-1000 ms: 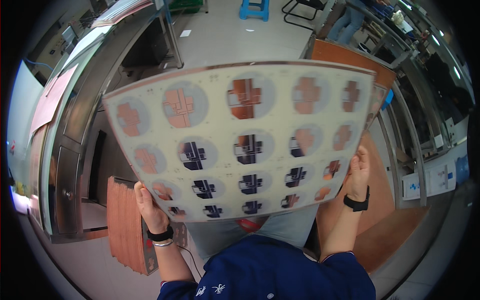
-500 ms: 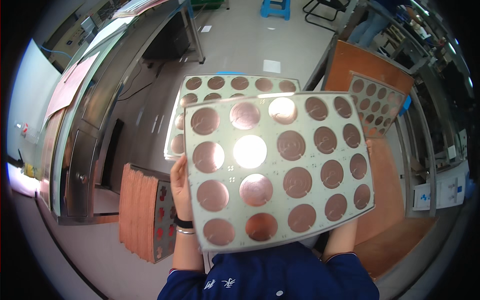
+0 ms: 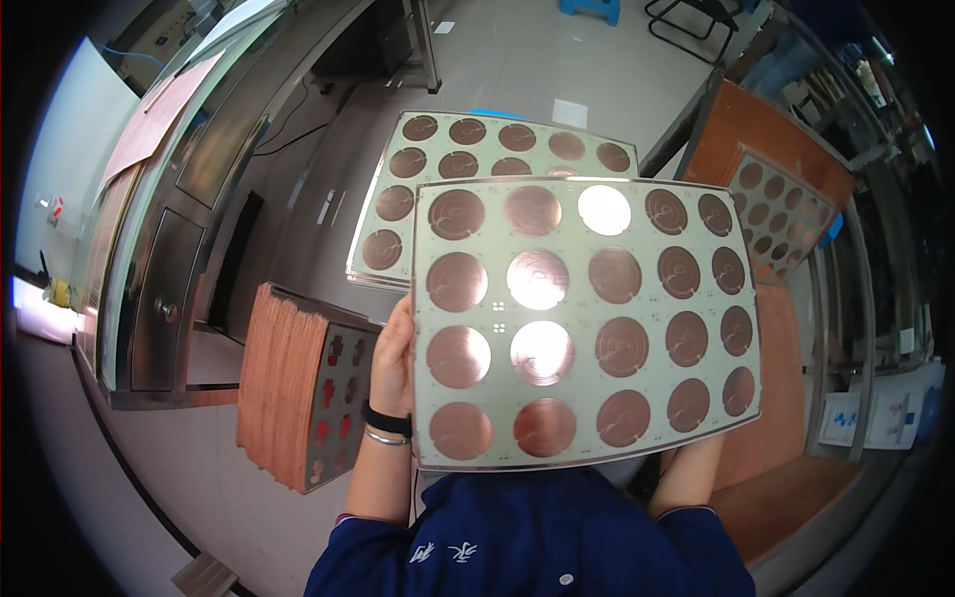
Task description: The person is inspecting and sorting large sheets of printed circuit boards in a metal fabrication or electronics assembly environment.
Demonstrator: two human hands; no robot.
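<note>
Held up before my chest is a pale-green circuit board panel (image 3: 580, 314) covered in rows of round copper discs, some shining with glare. My left hand (image 3: 395, 348) grips its left edge, the fingers going behind it; a black band and a metal bangle circle that wrist. My right hand is almost wholly behind the panel; only what look like fingertips (image 3: 764, 275) show at the right edge, and the forearm comes up beneath the lower right corner. Beyond the held panel lies a stack of similar panels (image 3: 434, 185), partly covered by it.
At left on the floor stands a thick stack of copper-edged boards (image 3: 282, 388). A metal cabinet (image 3: 164, 298) runs along the left. To the right, another disc panel (image 3: 783, 209) leans on a brown board (image 3: 731, 119). A folding chair (image 3: 694, 32) and blue stool (image 3: 590, 9) are far off.
The whole view has shifted, with surroundings now further right and mostly higher. The held panel sits more level, and more of the stack behind shows. Both hands keep their hold.
</note>
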